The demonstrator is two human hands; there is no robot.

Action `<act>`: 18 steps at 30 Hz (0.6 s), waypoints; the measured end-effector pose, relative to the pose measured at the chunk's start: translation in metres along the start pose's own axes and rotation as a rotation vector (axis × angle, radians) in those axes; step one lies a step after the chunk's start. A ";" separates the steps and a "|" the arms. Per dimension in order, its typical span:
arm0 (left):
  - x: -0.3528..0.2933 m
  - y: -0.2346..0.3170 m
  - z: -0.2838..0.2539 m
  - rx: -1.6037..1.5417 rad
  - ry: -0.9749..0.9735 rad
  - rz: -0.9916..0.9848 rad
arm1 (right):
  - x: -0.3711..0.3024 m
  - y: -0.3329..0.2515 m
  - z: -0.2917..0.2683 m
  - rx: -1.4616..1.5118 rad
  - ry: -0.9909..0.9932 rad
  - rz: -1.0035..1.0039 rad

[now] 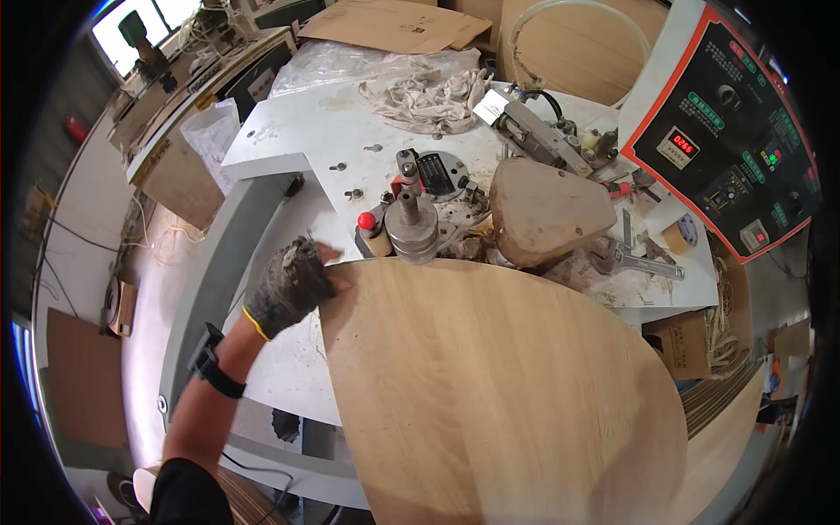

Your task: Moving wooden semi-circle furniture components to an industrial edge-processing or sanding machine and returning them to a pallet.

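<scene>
A large wooden panel [499,376] with a curved outline lies across the white machine table, its far edge against the metal roller [412,229] of the machine. My left hand [293,284], in a dark worn glove with a yellow cuff and bare fingertips, grips the panel at its far left corner. One fingertip rests on the panel's top face; another reaches past its edge. Just beyond this hand stands a red-knobbed post [367,229]. My right hand does not show.
A rounded metal cover [551,210] sits right of the roller. An adjustable wrench [646,261] and a tape roll [681,234] lie farther right, below a black control panel [722,131] with red digits. Crumpled cloth [429,101] and cardboard [394,24] lie at the back. A grey frame [206,289] curves along the left.
</scene>
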State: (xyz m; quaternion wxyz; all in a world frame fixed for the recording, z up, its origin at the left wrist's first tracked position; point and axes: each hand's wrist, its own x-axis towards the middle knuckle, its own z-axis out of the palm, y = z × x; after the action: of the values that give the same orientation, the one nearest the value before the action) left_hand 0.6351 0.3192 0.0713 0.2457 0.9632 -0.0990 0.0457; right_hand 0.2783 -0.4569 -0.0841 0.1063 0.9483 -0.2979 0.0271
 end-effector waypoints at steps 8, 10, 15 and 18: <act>-0.020 -0.008 -0.048 0.014 -0.273 -0.214 | -0.047 0.047 0.007 -0.324 -0.035 -0.072; -0.029 -0.019 -0.053 0.073 -0.275 -0.244 | -0.058 0.057 0.009 -0.447 -0.042 -0.108; -0.054 -0.061 -0.057 -0.033 -0.245 -0.396 | -0.082 0.082 0.009 -0.796 -0.046 -0.223; -0.067 -0.082 -0.060 -0.104 -0.111 -0.078 | -0.092 0.097 0.010 -0.990 -0.036 -0.297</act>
State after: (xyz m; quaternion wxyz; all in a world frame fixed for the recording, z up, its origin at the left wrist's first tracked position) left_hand 0.5845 0.4301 0.0766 0.2912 0.9533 -0.0771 -0.0227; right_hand 0.1473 -0.4855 -0.0864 0.5400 0.8166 -0.1391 -0.1491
